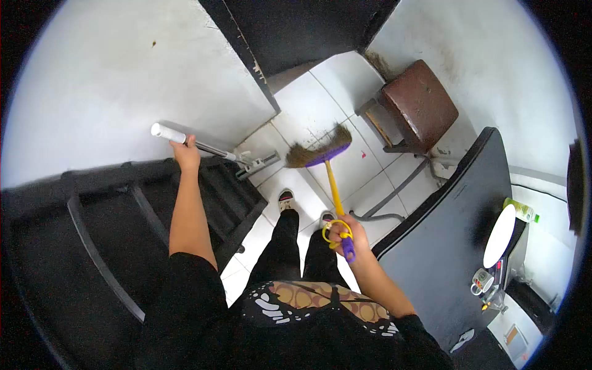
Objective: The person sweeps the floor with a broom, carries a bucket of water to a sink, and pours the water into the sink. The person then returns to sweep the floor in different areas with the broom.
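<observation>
On the left, my left hand (187, 154) is closed round a metal pole with a white grip (168, 132). The pole runs down to a flat mop head (259, 165) on the tiles near the wall corner. My right hand (347, 234), fingers wrapped round, holds the yellow handle of a broom (333, 185) close to its purple end. A yellow ring hangs at that hand. The broom's purple head and brown bristles (317, 147) rest on the white tiled floor (305, 102), just right of the mop head.
A brown padded stool (421, 106) stands at the upper right. To the right is a dark table (431, 246) with a mug (482, 281) and bottle (521, 210). A black slatted frame (102, 253) fills the left. A small red scrap (363, 154) lies on the floor.
</observation>
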A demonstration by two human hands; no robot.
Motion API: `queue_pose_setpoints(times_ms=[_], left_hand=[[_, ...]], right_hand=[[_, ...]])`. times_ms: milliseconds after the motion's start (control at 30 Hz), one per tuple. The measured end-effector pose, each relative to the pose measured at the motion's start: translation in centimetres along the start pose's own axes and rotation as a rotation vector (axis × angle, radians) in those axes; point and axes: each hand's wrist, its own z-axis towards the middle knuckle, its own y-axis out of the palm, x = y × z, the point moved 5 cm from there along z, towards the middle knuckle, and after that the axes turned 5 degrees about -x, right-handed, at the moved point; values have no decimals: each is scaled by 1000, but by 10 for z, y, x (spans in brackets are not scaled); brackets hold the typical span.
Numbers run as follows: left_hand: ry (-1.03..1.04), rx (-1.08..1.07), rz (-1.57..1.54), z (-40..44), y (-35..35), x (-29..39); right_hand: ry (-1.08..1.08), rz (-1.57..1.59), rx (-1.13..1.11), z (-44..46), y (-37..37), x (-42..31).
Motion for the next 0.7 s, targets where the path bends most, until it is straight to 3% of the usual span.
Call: queue_pose_setpoints(times_ms=[167,267,300,333,433,467,500,533,600,700], left_hand=[[-7,74,-26,-35,-11,16],[175,120,-30,-22,-9,-28],[49,25,-145,-18,-9,-33],[116,82,14,-28,-20,4],[-34,33,14,2,-13,-23],[13,35,3,13,-8,-27],[54,37,-12,19,-2,-30],[61,84,113,8,4,1],[36,92,131,10,11,-1],[-52,28,96,14,16,-15]], right_hand=[[34,37,-3,-88,-10,-17],[-14,23,99,-122,-11,-28],[-32,18,144,-127,-12,-29],[-5,103,125,-128,-14,-31],[-68,-110,318,-120,-12,-36],[-40,57,325,-103,-23,-36],[-55,38,364,-79,-39,-42],[-175,-181,509,-33,-51,-64],[-231,-126,595,43,-88,-90],[-279,-143,662,100,-31,-112]])
